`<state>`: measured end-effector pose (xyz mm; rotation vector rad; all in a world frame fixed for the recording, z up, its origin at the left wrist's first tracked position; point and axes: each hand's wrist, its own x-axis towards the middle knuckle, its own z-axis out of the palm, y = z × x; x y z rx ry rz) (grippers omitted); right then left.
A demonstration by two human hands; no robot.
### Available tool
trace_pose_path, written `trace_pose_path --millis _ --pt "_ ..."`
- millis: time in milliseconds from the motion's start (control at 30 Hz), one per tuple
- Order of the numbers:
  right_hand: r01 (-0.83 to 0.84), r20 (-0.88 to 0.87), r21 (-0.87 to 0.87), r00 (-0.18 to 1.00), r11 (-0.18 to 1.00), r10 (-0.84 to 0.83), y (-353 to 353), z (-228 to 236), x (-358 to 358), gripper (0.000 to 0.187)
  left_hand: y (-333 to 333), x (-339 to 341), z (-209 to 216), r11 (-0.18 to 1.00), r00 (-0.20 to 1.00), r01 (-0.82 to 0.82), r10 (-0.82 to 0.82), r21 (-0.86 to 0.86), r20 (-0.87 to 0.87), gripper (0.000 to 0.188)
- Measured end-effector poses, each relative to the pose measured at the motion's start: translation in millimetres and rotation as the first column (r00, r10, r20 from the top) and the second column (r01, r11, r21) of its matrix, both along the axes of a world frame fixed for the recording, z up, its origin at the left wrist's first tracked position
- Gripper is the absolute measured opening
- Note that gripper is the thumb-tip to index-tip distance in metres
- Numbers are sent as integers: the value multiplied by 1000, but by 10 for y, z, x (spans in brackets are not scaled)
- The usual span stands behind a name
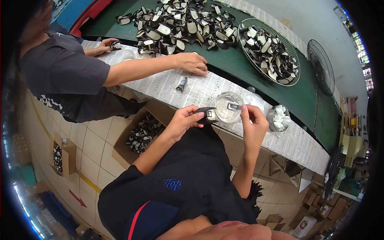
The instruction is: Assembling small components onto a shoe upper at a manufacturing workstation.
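Note:
My left hand (185, 123) pinches a black shoe upper piece (207, 115) with a pale lining, held up at the bench's near edge. My right hand (255, 123) grips a small flat grey piece (234, 107) between thumb and fingers, over a round clear container (224, 116); its exact kind is too small to tell. To the right of that hand stands a clear tub (280, 119) filled with white wads. Clear plastic (253, 99) lies behind the hand. Another black-and-grey piece (182, 85) rests on the paper-covered bench.
A large heap of shoe pieces (188, 28) covers the green belt (224, 60). More fill an oval basket (298, 76). A co-worker's arm (148, 68) reaches across from the left; their other hand (105, 47) holds a piece. A black fan (320, 66) stands at right, a carton (124, 154) below.

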<state>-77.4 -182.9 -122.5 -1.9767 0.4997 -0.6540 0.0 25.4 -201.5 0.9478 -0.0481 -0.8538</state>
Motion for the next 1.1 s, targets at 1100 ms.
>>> trace_pose_path --millis 1100 --pt "-374 -220 -398 925 838 308 196 -757 1630 14 509 82 -191 984 985 -174 174 45 3 19"
